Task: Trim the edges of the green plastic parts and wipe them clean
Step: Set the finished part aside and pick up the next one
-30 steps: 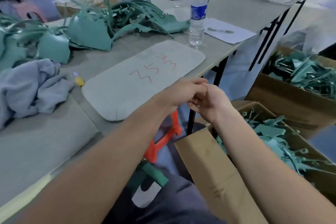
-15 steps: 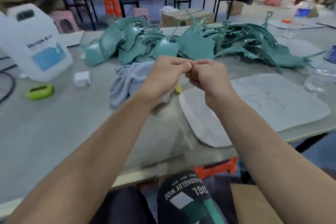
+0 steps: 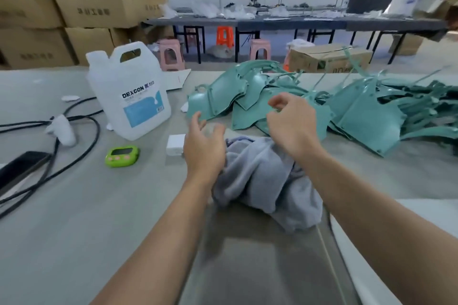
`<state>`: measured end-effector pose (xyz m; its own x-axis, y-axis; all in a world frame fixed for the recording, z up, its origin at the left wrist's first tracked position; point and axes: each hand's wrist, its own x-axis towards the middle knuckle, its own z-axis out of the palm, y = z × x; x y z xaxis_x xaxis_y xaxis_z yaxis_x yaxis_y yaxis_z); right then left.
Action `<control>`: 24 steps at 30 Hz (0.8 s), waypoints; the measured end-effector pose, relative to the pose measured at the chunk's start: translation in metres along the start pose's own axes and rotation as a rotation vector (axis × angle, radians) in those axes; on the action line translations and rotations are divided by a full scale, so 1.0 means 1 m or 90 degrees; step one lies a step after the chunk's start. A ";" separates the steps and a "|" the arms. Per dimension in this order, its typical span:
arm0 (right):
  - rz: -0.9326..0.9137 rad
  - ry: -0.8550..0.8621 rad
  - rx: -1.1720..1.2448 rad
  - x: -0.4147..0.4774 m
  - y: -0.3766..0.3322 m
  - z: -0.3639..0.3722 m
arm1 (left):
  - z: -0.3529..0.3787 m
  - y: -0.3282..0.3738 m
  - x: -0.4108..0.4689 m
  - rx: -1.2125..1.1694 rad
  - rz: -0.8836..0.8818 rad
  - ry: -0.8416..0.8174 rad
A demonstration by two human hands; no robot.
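The grey table [image 3: 81, 218] fills the near view. The green plastic parts [image 3: 359, 116] lie across its far right in a tangled heap, curved panels overlapping and thin strips sticking up and out. To the far left of them stands a big white jug [image 3: 133, 96]. A crumpled grey cloth [image 3: 255, 181] sits just near of the heap, in the middle.

Both hands hover above the cloth and hold nothing. The left hand [image 3: 204, 148] has its fingers loosely spread, near the heap's left end. The right hand [image 3: 293, 129] has its fingers loosely curled over the heap's near edge, not closed on any part.

The likely trouble is the tangle. A panel pulled from low in the pile may drag its neighbours along, since the strips look hooked through one another, and loose pieces could slide off the far edge or knock against the jug. The thin strips may also snag the cloth.

Smaller items sit to the left: black cables [image 3: 95, 129], a green timer [image 3: 122, 155] and a small white block [image 3: 176, 143].
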<state>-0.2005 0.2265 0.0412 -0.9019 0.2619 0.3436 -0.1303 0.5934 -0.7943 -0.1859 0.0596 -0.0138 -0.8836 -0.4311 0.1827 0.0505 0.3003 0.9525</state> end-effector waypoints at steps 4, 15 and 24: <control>-0.124 0.006 -0.220 0.040 -0.002 0.016 | 0.018 -0.023 0.014 0.075 0.003 0.031; -0.128 -0.120 -0.466 0.109 0.065 0.093 | 0.027 -0.034 0.024 0.164 0.026 0.035; -0.218 -0.152 -0.404 0.091 0.041 0.085 | 0.029 -0.031 0.022 0.167 0.028 -0.006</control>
<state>-0.3232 0.2101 -0.0027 -0.9277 -0.1454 0.3439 -0.2228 0.9547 -0.1972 -0.2200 0.0657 -0.0466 -0.8873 -0.4055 0.2195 -0.0325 0.5299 0.8474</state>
